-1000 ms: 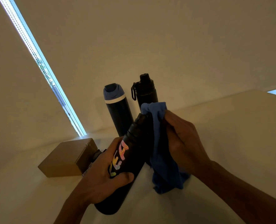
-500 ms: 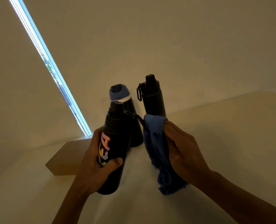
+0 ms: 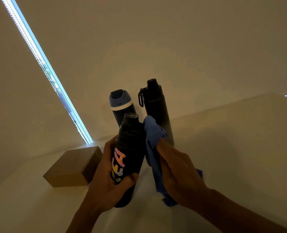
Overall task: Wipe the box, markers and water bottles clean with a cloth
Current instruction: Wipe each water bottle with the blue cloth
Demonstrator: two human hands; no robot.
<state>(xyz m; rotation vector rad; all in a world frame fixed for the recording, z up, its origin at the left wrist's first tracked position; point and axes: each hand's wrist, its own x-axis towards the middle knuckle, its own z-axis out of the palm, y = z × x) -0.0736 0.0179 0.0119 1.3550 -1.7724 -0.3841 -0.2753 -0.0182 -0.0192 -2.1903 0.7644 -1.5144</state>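
Head view, left hand gripping bottle, cloth beside its edge

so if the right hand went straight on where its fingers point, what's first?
Likely the lettered bottle, through the blue cloth the right hand grips; depth unclear, the blue-lidded bottle behind is possible.

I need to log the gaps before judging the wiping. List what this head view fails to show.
Head view only.
- Markers: none visible; the left hand and the lettered black bottle cover the spot beside the cardboard box.
- Lettering: lower end under the left hand.
- Blue-lidded bottle: base hidden behind the lettered black bottle.
- Blue cloth: middle covered by the right hand.
- Dirt on anything: too dim to tell.
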